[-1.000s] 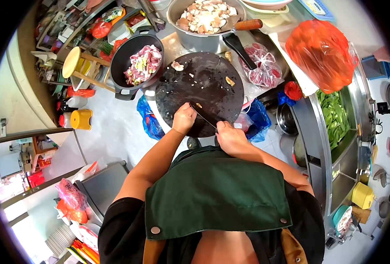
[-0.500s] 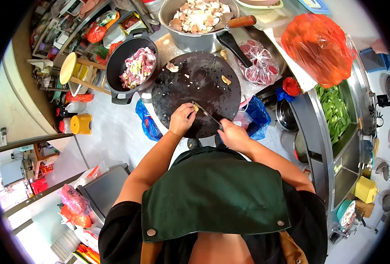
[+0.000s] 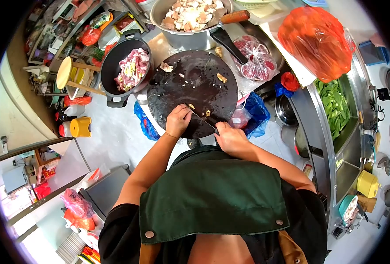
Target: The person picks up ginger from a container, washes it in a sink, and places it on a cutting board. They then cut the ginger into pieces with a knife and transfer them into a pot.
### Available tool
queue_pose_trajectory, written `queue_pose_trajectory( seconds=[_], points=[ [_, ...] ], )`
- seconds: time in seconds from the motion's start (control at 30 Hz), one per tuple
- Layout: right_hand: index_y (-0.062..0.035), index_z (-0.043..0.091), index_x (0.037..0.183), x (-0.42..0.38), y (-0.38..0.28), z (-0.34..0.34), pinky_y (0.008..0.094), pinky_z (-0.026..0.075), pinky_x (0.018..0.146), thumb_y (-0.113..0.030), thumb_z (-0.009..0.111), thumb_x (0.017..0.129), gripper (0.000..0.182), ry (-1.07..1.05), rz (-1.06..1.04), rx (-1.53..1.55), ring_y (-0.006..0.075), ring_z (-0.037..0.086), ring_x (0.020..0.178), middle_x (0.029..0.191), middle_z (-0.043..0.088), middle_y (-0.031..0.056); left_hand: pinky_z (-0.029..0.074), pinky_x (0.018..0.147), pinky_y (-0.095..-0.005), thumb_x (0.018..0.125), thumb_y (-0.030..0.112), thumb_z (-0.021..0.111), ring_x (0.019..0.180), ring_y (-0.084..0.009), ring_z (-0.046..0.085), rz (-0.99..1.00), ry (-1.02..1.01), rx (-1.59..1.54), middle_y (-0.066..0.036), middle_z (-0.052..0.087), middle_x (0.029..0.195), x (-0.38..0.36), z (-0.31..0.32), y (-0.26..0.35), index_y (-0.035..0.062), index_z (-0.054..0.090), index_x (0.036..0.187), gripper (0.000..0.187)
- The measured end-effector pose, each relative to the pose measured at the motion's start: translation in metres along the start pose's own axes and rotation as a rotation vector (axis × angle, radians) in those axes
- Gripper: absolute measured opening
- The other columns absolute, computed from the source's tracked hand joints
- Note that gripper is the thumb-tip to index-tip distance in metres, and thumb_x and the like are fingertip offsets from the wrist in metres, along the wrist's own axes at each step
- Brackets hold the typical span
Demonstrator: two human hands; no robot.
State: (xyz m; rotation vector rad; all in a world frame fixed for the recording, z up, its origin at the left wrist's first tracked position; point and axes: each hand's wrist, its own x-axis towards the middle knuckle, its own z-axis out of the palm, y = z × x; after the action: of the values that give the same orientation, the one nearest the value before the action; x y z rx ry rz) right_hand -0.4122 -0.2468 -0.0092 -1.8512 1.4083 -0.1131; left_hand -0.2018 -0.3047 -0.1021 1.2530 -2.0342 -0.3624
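1 yellowish piece (image 3: pixel 191 106) (knife (image 3: pixel 203 119) alongside) at left fingers (image 3: pixel 186 110)

No writing, brand or number is legible; marks on the pink bag (image 3: pixel 77 204) are too small to read.

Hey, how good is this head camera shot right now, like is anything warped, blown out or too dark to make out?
Head view: fisheye bending, the steel counter curving at right; black corners; white glare at lower left; shiny highlights on the red plastic bag; dark sleeves losing detail; the knife thin and hard to make out against the dark board.
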Motion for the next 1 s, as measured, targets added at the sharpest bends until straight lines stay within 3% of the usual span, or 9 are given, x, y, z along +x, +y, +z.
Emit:
queue_pose_trajectory(
  seconds=[0.17,0.23,0.33,0.47,0.67,0.73,0.83,1.0],
  points=[
    [-0.0001,0.043,0.097,0.011,-0.005,0.007,0.0477,0.046,0.069,-0.018,0.052,0.084,0.023,-0.024,0.033,-0.02,0.0409,0.057,0.084,0.096,0.055,0.0235,0.051,0.069,-0.0307,0.068,0.002,0.065,0.079,-0.0252,0.061,-0.051,0.007,0.023,-0.009,0.061,0.085,-0.001,0.002,-0.002,0.0033,0.062,0.073,0.006],
    [0.0018,0.044,0.094,0.033,-0.006,0.012,0.0475,0.047,0.069,-0.015,0.048,0.084,0.02,0.0,-0.009,-0.033,0.0402,0.059,0.082,0.092,0.057,0.0232,0.051,0.068,-0.0311,0.067,0.002,0.065,0.078,-0.0258,0.061,-0.084,-0.064,-0.004,-0.009,0.061,0.086,-0.001,0.001,-0.001,0.004,0.061,0.073,0.007],
    [0.0017,0.045,0.093,0.067,-0.001,0.026,0.0474,0.047,0.07,-0.018,0.05,0.084,0.022,0.118,-0.051,0.006,0.04,0.059,0.081,0.091,0.058,0.024,0.051,0.067,-0.0316,0.068,0.002,0.064,0.077,-0.026,0.061,-0.035,-0.056,-0.058,-0.008,0.061,0.088,0.003,0.0,0.002,0.0049,0.061,0.074,0.008],
    [0.0004,0.043,0.094,0.055,0.024,0.019,0.0477,0.046,0.069,-0.021,0.053,0.084,0.025,0.227,0.009,0.15,0.041,0.057,0.083,0.091,0.058,0.0241,0.051,0.067,-0.0318,0.069,0.002,0.063,0.076,-0.0258,0.061,0.009,-0.048,-0.021,-0.007,0.061,0.089,-0.003,-0.003,-0.001,0.0058,0.061,0.075,0.007],
    [-0.0001,0.042,0.094,0.012,0.015,0.005,0.0475,0.045,0.07,-0.019,0.051,0.085,0.023,0.05,-0.062,0.058,0.0406,0.057,0.084,0.095,0.055,0.0222,0.05,0.065,-0.0306,0.07,-0.001,0.06,0.074,-0.0242,0.059,0.064,-0.062,0.009,-0.007,0.061,0.086,-0.004,-0.011,-0.004,0.0058,0.062,0.079,0.011],
    [0.0002,0.042,0.094,0.009,0.015,0.003,0.0472,0.045,0.071,-0.018,0.051,0.084,0.023,-0.007,-0.089,-0.007,0.0404,0.057,0.083,0.095,0.054,0.0214,0.049,0.062,-0.032,0.07,-0.003,0.059,0.07,-0.0256,0.059,0.117,-0.072,0.02,-0.009,0.059,0.08,-0.005,-0.01,-0.006,0.0034,0.06,0.074,0.008],
    [0.0011,0.042,0.094,0.007,0.008,-0.006,0.0472,0.046,0.071,-0.017,0.05,0.084,0.022,-0.056,-0.069,-0.032,0.04,0.057,0.083,0.096,0.054,0.0217,0.049,0.065,-0.0317,0.069,-0.002,0.057,0.074,-0.0252,0.058,0.091,-0.126,0.005,-0.007,0.059,0.084,-0.009,-0.009,-0.01,0.004,0.063,0.081,0.015],
    [0.0022,0.043,0.094,0.018,0.004,0.0,0.0465,0.046,0.071,-0.016,0.05,0.084,0.022,-0.052,-0.059,-0.037,0.0401,0.058,0.084,0.095,0.055,0.0226,0.05,0.066,-0.0318,0.07,-0.002,0.058,0.074,-0.0252,0.058,0.116,-0.102,0.023,-0.008,0.059,0.086,-0.009,-0.007,-0.007,0.0041,0.063,0.081,0.014]
  ],
)
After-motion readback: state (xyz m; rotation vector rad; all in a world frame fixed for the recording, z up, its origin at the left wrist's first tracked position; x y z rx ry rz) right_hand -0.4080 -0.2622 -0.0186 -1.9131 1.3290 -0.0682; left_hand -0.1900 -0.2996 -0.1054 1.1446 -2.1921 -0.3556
